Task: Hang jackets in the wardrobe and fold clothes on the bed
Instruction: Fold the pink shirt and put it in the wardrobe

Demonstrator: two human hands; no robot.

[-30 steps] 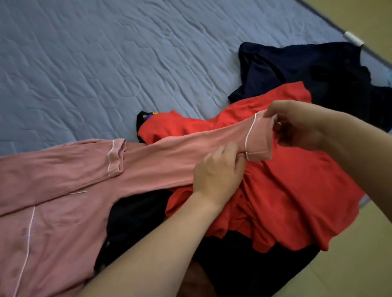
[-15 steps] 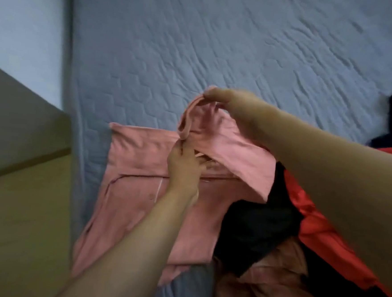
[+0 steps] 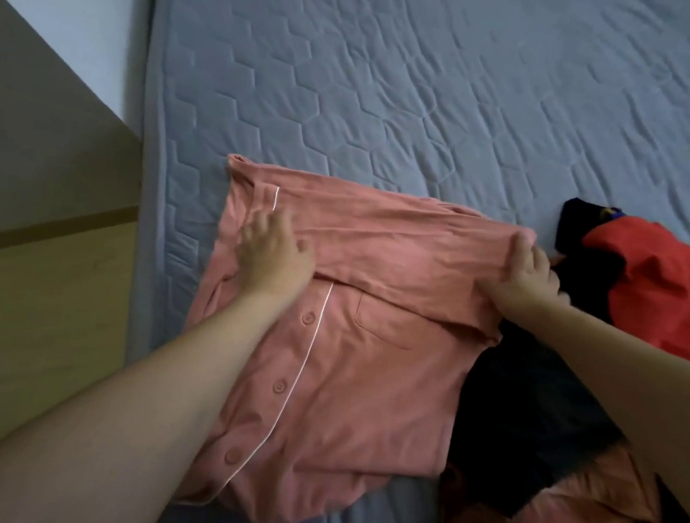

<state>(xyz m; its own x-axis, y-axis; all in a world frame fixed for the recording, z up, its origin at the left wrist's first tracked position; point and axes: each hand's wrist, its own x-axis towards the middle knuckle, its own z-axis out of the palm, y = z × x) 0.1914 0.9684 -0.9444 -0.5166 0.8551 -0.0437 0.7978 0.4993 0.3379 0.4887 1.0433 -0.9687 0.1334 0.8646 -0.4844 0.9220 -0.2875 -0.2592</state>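
Half a second before, both hands had held the pink sleeve lifted above the shirt; now that sleeve lay folded flat across the upper part of the pink pyjama shirt [image 3: 368,377], and the hands had come down onto it. The shirt lay front side up on the blue quilted bed [image 3: 428,103], near its left edge, with its buttons, white piping and chest pocket showing. The left hand [image 3: 272,252] rested on the folded sleeve near the piped cuff at the shirt's left side, its fingers [image 3: 256,224] spread and fairly straight, pressing the cloth rather than clutching it. The right hand [image 3: 528,270] sat at the shirt's right edge, its fingers [image 3: 518,245] bent over the fold there; whether they pinched the fabric or only pressed on it could not be told. Just beside the shirt to the right lay a black garment [image 3: 529,401], partly under the shirt's edge, and beyond it a red garment [image 3: 659,291]. More pinkish cloth [image 3: 570,518] was heaped at the lower right. Left of the bed stood a wooden panel [image 3: 45,322].
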